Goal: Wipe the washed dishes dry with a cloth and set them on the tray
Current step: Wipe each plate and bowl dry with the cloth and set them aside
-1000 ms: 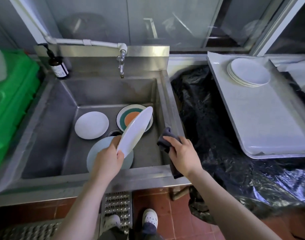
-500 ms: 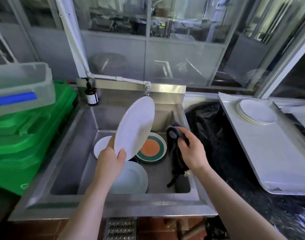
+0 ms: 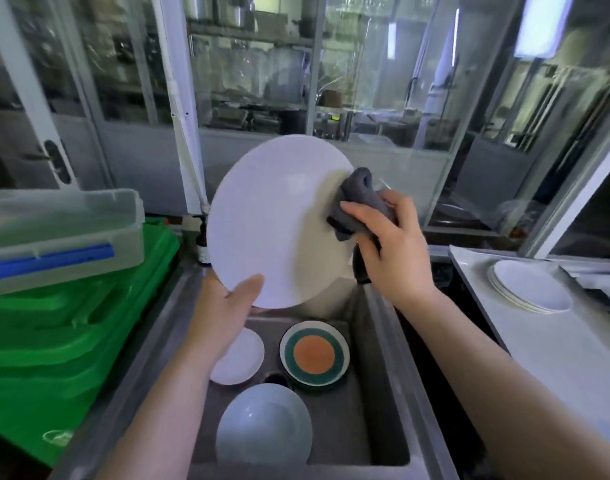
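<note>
Compared with half a second earlier, the large round white plate (image 3: 279, 223) is raised higher above the steel sink (image 3: 383, 393), and the dark grey cloth (image 3: 362, 202) now touches its right edge. The plate stands nearly upright, face toward the viewer, long axis tilted up-right. Left hand (image 3: 224, 313) grip holds its lower rim; right hand (image 3: 390, 247) grip clasps the cloth.

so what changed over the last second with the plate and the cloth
The left hand raised the large white plate from over the sink and turned its face toward the camera. The right hand brought the grey cloth from the sink's edge onto the plate's right rim. Three dishes remain in the sink, and the stacked plates remain on the tray.
</note>
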